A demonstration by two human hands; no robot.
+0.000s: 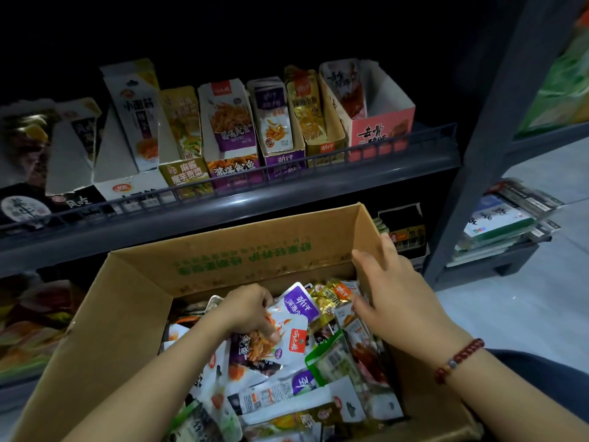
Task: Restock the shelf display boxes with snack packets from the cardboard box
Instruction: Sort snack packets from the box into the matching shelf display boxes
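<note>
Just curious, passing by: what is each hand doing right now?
Left hand: fingers curled, gripping snack packets in the cardboard box.
Right hand: open, fingers straight, holding nothing.

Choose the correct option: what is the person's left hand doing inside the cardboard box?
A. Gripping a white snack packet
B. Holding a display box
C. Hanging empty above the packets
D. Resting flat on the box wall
A: the left hand curls its fingers round a white snack packet among the loose packets in the cardboard box.

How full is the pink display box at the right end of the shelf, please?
Nearly empty. The pink display box holds packets only at its back left; its bare white inner wall shows in front of them. How many packets it holds cannot be told.
</note>
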